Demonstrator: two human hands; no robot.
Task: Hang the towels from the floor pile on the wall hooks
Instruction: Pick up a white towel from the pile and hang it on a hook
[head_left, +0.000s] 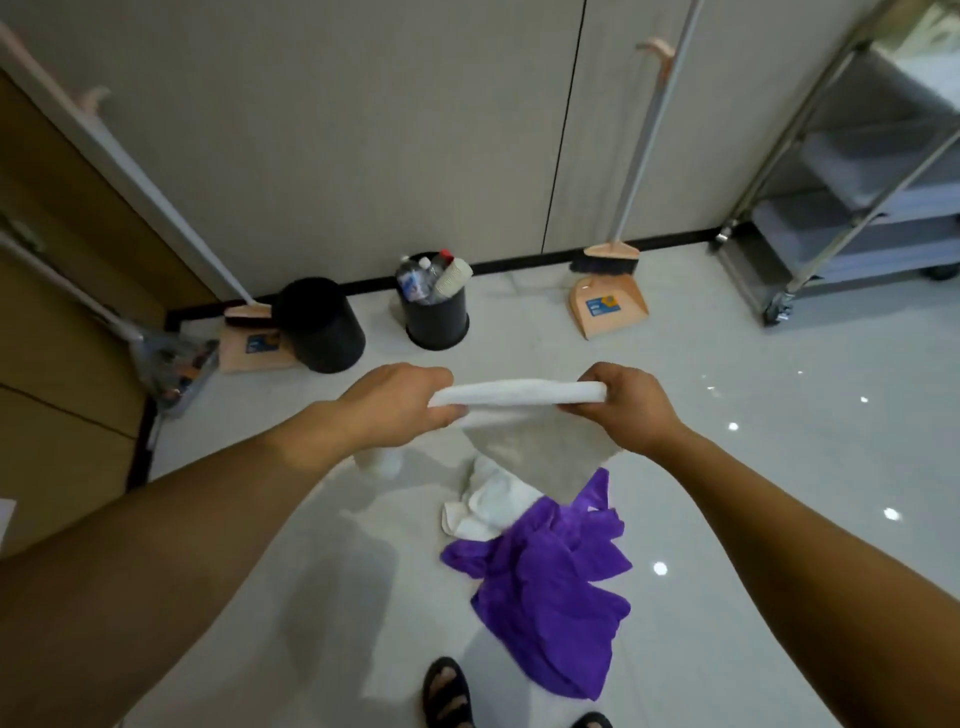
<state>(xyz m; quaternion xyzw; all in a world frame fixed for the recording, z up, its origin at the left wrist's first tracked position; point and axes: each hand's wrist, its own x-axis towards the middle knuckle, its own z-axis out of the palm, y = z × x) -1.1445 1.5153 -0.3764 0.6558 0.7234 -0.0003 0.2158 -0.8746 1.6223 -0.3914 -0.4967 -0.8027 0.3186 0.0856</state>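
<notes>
Along the grey panelled wall (363, 130) we noted two black bins. The left bin (322, 327) stood beside the right bin (436, 319), which was stuffed with plastic bottles (418, 283). A peach dustpan (605, 309) sat further right, with a broom head (605, 260) just above it. A second dustpan (249, 348) lay just beside the left bin. Metal trolley (852, 249) with grey shelves at far right. Wooden door (52, 270) at left. Glossy pale floor tiles (753, 374). One black sandal (447, 693) at the bottom edge.
</notes>
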